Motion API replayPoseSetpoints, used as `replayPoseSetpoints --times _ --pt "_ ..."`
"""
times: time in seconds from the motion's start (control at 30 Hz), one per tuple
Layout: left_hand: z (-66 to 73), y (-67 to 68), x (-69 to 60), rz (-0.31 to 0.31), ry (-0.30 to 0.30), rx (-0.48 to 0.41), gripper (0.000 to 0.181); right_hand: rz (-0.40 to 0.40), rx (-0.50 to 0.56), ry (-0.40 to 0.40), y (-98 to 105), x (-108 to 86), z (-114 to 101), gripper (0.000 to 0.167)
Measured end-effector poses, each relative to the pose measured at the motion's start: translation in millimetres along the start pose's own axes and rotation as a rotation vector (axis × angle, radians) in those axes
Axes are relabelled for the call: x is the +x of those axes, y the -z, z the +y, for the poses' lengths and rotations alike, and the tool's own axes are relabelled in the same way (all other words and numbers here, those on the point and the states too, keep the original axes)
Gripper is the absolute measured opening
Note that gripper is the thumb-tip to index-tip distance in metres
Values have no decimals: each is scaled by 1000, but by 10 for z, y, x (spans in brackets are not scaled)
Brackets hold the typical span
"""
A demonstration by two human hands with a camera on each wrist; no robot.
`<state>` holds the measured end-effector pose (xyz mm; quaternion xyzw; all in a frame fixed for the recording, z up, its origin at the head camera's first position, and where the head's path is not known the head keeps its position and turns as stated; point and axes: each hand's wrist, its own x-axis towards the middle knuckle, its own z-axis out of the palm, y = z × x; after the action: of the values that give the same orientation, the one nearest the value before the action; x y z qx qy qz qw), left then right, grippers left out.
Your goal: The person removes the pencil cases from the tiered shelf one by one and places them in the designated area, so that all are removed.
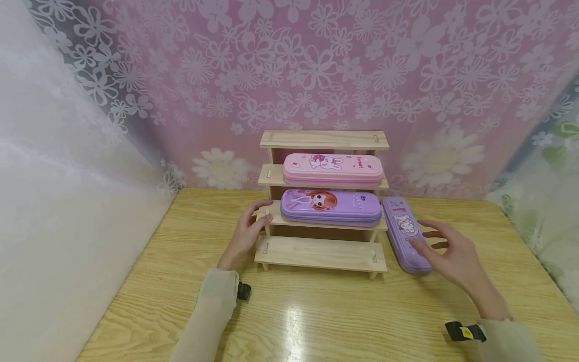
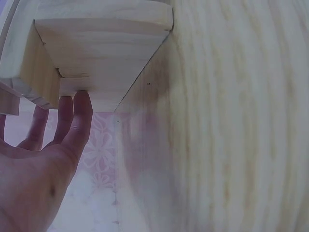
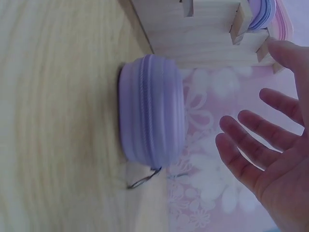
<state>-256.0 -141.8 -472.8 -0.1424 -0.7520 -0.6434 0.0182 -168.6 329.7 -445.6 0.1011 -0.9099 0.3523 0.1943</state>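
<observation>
A stepped wooden rack (image 1: 318,252) stands on the table. My left hand (image 1: 248,229) holds the left end of its second step from the bottom, and in the left wrist view the fingers (image 2: 79,123) reach along the rack's side. On that step lies a purple pencil case (image 1: 332,207) with a girl picture. A pink pencil case (image 1: 332,168) with a rabbit rests one step higher. Right of the rack, another purple pencil case (image 1: 402,234) lies slantwise on the table. My right hand (image 1: 452,251) hovers beside it, fingers spread and apart from it in the right wrist view.
The wood-grain table (image 1: 289,317) extends in front of the rack and to both sides. Behind hangs a pink flowered curtain (image 1: 316,65), with a whitish sheet (image 1: 68,176) at the left. The rack's top board (image 1: 323,139) is near the curtain.
</observation>
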Motion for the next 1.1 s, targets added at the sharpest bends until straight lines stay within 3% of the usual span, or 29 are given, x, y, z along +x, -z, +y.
replayPoseSetpoints --times 0.33,0.93,1.1 --pt "-13 1 1 11 2 1 37 29 44 88 -106 191 -168 48" --pt "-29 -7 11 7 -21 -8 37 88 107 373 -306 558 -461 61" --pt "-34 -3 13 8 -15 -11 37 67 109 405 -355 630 -543 63"
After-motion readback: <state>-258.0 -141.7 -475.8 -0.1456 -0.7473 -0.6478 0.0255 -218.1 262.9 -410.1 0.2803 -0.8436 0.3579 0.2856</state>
